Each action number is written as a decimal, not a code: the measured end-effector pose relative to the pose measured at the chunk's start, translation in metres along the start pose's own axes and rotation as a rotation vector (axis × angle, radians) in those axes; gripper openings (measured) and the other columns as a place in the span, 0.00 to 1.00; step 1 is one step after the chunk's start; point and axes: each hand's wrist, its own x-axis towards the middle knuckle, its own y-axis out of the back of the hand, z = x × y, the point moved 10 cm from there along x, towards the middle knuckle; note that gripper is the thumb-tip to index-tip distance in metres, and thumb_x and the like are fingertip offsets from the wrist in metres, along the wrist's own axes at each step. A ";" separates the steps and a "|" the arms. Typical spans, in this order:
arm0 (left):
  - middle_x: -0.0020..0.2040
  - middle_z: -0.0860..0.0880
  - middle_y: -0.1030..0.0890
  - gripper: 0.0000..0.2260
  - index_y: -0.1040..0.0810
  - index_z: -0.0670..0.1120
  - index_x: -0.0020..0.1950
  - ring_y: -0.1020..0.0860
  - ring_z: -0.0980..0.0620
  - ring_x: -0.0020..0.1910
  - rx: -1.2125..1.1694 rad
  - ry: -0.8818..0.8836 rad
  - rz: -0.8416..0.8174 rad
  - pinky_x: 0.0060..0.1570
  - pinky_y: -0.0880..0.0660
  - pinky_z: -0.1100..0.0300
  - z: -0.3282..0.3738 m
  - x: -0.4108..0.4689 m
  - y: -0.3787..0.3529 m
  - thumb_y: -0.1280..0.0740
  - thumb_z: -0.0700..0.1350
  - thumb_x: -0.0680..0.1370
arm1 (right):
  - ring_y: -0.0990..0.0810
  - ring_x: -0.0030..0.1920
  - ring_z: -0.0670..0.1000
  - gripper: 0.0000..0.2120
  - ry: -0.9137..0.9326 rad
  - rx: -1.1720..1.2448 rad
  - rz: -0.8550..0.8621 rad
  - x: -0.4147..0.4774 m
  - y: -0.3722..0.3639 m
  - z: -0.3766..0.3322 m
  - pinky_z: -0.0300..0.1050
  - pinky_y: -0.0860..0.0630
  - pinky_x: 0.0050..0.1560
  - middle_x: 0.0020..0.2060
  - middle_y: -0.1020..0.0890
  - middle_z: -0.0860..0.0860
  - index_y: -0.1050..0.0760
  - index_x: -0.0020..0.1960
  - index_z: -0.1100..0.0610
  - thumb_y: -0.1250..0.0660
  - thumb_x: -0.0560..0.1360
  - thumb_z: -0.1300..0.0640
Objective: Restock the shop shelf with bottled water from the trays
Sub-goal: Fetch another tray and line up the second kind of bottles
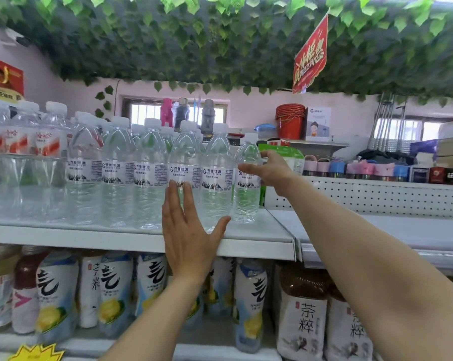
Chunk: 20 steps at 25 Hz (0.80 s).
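A row of clear water bottles [149, 175] with white caps and white labels stands along the front of the white top shelf [131, 241]. My left hand [188, 227] is flat with straight fingers against the lower part of one bottle [184, 162] in the row. My right hand [268, 170] reaches further in, and its fingers curl round the rightmost bottle [247, 178], which stands upright on the shelf at the end of the row.
Red-labelled water bottles [24, 142] fill the shelf's left end. Below are tea and lemon drink bottles [248, 303]. A lower white shelf [402, 230] with a perforated back panel lies to the right, with flasks [355, 170] behind it. Leaf garlands hang overhead.
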 end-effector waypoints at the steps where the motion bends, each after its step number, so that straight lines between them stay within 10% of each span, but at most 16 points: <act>1: 0.82 0.42 0.49 0.47 0.47 0.41 0.82 0.50 0.45 0.82 0.005 -0.001 0.001 0.77 0.43 0.45 0.000 0.000 0.000 0.36 0.68 0.74 | 0.23 0.49 0.48 0.27 0.005 -0.012 0.006 0.001 -0.001 0.000 0.43 0.26 0.42 0.52 0.24 0.48 0.31 0.63 0.53 0.20 0.71 0.51; 8: 0.82 0.42 0.49 0.46 0.47 0.41 0.82 0.50 0.46 0.82 0.024 -0.007 0.027 0.78 0.44 0.46 -0.001 0.000 0.000 0.38 0.69 0.75 | 0.23 0.64 0.57 0.41 -0.009 -0.083 0.048 0.014 -0.006 0.009 0.58 0.24 0.66 0.68 0.25 0.56 0.34 0.74 0.56 0.19 0.68 0.46; 20: 0.83 0.43 0.57 0.46 0.54 0.43 0.82 0.57 0.46 0.81 -0.027 0.181 -0.243 0.80 0.53 0.47 0.011 0.002 0.006 0.34 0.63 0.77 | 0.28 0.71 0.58 0.44 0.090 -0.437 0.052 -0.048 0.027 -0.009 0.53 0.29 0.70 0.73 0.28 0.57 0.41 0.80 0.57 0.23 0.73 0.45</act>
